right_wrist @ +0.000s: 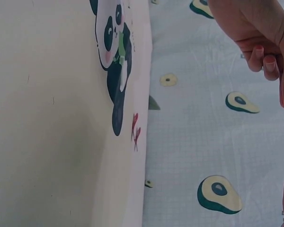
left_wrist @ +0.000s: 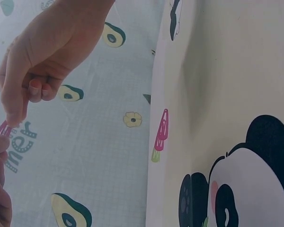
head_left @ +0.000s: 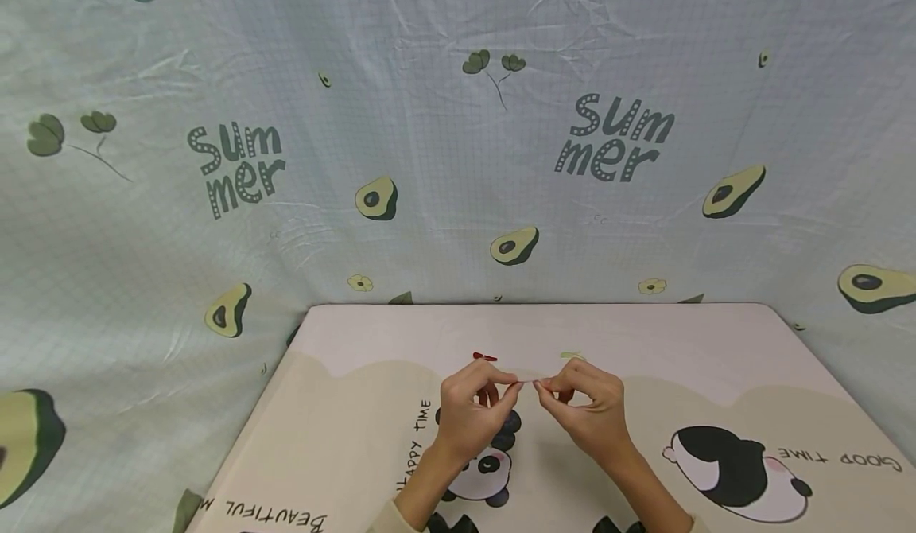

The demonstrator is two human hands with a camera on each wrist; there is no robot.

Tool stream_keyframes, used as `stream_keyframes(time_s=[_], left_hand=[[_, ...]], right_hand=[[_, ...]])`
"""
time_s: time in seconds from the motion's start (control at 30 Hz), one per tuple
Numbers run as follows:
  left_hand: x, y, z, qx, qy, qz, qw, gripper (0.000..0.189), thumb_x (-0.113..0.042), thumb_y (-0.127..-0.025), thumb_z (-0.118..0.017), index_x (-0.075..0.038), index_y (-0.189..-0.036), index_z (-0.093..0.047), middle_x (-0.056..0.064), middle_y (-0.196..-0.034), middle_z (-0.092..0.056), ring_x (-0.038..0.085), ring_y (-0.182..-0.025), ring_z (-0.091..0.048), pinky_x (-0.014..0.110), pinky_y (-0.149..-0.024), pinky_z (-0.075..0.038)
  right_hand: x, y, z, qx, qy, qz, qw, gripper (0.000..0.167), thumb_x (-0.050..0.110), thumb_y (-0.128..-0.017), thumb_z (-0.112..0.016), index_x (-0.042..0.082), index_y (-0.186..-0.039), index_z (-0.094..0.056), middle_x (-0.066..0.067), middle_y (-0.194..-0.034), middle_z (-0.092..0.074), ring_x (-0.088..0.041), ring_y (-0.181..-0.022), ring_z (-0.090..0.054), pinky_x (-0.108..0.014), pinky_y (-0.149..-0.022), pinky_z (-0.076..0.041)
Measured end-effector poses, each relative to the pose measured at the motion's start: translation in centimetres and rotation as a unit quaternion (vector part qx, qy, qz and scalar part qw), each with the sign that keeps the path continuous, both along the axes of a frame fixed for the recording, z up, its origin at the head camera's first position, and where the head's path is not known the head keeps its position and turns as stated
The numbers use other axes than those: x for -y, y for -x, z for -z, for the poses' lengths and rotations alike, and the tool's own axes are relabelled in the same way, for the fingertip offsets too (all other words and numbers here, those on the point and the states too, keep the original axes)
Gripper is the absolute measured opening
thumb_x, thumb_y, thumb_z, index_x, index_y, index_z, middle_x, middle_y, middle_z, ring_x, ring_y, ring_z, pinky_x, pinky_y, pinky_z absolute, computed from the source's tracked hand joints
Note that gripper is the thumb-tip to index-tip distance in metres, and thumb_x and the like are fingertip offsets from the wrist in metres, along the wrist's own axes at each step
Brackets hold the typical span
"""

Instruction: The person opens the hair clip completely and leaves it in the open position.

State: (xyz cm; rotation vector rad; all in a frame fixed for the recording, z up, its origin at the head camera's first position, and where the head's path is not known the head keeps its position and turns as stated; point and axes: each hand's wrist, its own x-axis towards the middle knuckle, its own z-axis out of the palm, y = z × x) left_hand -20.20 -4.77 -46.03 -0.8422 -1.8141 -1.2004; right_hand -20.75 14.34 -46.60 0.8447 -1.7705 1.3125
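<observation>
Between my two hands is a small pink snap hair clip [left_wrist: 4, 129], seen in the left wrist view with fingertips at both ends. In the head view it is only a thin light line [head_left: 527, 382]. My left hand [head_left: 468, 410] pinches one end between thumb and forefinger. The other end is pinched by my right hand [head_left: 592, 410], its remaining fingers curled in. Red hair clips [head_left: 484, 356] lie on the table just beyond the left hand. Past the right hand is a light green hair clip [head_left: 572, 355], with pink hair clips [left_wrist: 162, 130] beside it.
The table [head_left: 358, 422] has a cream cover printed with pandas and lettering. Its far edge meets a hanging cloth [head_left: 429, 135] printed with avocados, which also runs along both sides. Both hands are above the far half of the table.
</observation>
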Motion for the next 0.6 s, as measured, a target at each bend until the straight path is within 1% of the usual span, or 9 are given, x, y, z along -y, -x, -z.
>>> stream_keyframes(time_s=[0.6], left_hand=[[-0.02,-0.01,-0.02,-0.001,0.001,-0.004,1.0000,0.025,0.009,-0.075,-0.084,-0.009,-0.089,-0.076,0.002,-0.076,-0.071,0.008,-0.050,-0.053,0.009,-0.053,-0.046]], right_hand=[[0.06,-0.02,-0.19,0.001,0.002,-0.003,1.0000,0.037,-0.020,-0.062,-0.084,0.014,-0.072,-0.073,0.000,-0.067,-0.065,-0.007,-0.058,-0.052,-0.016,-0.055,-0.047]])
